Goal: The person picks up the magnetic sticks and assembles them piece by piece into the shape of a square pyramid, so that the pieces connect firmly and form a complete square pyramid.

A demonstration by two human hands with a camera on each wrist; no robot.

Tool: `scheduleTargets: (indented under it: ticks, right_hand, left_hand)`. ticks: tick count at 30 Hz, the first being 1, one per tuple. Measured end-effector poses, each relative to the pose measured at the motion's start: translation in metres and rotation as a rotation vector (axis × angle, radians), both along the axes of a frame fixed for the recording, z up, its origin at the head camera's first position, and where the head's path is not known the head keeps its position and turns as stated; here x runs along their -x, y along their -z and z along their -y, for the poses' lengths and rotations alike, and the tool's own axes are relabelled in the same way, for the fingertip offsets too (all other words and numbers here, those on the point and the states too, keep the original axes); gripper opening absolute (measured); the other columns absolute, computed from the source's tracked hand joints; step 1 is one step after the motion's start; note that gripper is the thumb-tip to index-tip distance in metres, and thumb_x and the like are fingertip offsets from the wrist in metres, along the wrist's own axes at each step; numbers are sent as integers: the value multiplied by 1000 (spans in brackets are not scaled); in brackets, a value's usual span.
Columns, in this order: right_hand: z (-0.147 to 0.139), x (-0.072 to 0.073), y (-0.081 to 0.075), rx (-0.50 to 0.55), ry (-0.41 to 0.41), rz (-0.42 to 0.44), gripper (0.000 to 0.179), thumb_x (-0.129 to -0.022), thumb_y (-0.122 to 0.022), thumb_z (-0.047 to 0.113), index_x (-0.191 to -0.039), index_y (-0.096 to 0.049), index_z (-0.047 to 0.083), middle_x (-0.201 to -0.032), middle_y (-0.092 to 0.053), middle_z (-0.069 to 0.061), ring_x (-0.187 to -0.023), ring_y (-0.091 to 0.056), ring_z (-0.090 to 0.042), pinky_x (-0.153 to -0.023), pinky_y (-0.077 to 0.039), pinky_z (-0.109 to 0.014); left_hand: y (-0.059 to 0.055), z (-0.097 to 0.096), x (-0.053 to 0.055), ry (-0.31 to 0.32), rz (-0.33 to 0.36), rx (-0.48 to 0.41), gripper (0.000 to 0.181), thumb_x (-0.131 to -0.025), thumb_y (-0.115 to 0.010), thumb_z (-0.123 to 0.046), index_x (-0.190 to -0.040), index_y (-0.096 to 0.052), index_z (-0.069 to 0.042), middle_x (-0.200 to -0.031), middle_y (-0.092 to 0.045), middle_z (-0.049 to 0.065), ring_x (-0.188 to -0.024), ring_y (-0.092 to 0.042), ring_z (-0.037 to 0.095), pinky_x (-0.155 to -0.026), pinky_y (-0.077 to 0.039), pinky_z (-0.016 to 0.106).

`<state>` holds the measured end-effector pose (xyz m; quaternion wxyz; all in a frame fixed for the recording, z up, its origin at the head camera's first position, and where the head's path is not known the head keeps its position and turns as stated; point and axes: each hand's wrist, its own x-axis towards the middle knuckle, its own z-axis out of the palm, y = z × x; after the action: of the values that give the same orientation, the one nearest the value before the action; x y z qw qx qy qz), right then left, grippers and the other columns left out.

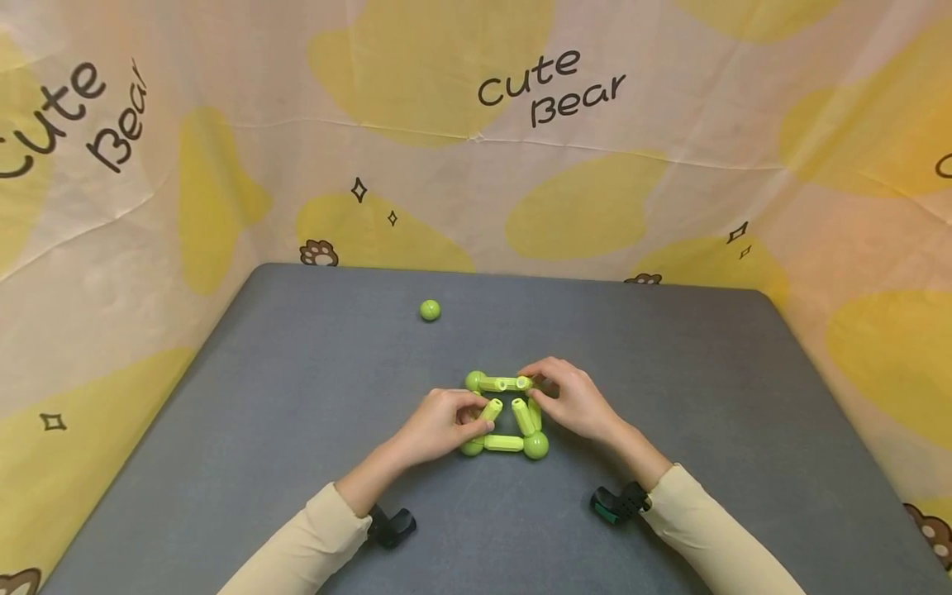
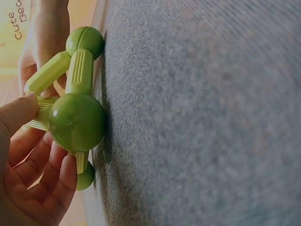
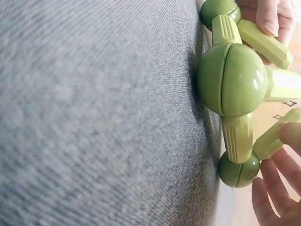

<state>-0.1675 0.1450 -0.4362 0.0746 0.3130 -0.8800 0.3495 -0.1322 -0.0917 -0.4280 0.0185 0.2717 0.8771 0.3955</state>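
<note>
A square frame of light green ribbed rods [image 1: 504, 443] joined by darker green balls [image 1: 535, 445] lies on the grey table, with a rod slanting up and inward from each corner. At the near left corner my left hand [image 1: 439, 426] pinches the slanting rod [image 2: 43, 113] between thumb and fingers, its fingertips close beside the corner ball [image 2: 77, 122]. My right hand [image 1: 576, 401] pinches the far right slanting rod [image 3: 273, 139]; the ball [image 3: 238, 170] under it shows in the right wrist view. The upper ends of the slanting rods stand apart.
A loose green ball [image 1: 430, 310] sits farther back on the grey table [image 1: 335, 355]. Printed cloth [image 1: 416, 99] hangs behind the table and at both sides. Black wrist devices [image 1: 392, 526] are strapped to both forearms.
</note>
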Motion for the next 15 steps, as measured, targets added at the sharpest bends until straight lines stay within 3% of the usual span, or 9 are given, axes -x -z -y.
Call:
scheduleTargets:
  ticks: [15]
  right_hand:
    - [1, 0, 2, -34, -4, -35, 25, -82, -67, 8, -104, -66, 19, -97, -62, 7, -82, -55, -15, -65, -47, -31]
  left_hand:
    - [4, -5, 4, -2, -40, 53, 18, -79, -71, -24, -94, -71, -13, -66, -58, -10, -54, -49, 2, -50, -41, 17]
